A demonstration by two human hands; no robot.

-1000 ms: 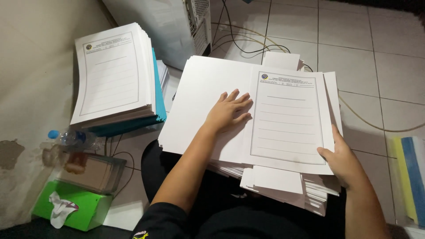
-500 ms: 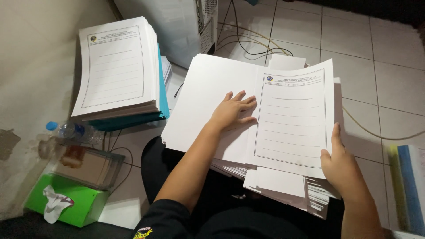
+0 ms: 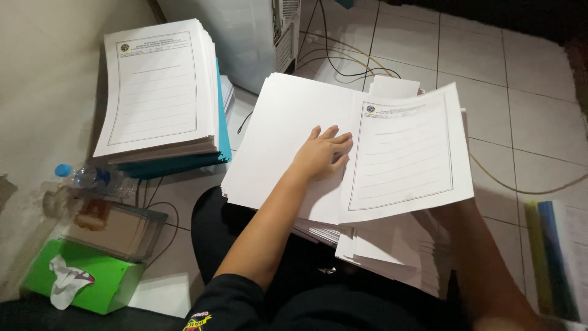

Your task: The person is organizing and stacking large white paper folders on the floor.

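White floor tiles (image 3: 539, 116) run under our lap, where our right hand is hidden beneath the lifted printed sheet (image 3: 407, 153), so we cannot tell how it grips. Our left hand (image 3: 321, 153) lies flat, fingers spread, on the blank paper stack (image 3: 288, 135), touching that sheet's left edge. Nearby sit a form pile (image 3: 159, 92), a green tissue box (image 3: 92, 279) and a water bottle (image 3: 92, 178).

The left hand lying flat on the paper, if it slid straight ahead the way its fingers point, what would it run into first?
The left hand points up and to the right across the blank white sheet. It would probably first meet the left edge of the lined printed form sheet, which already lies right beside its fingertips; whether they touch is unclear.
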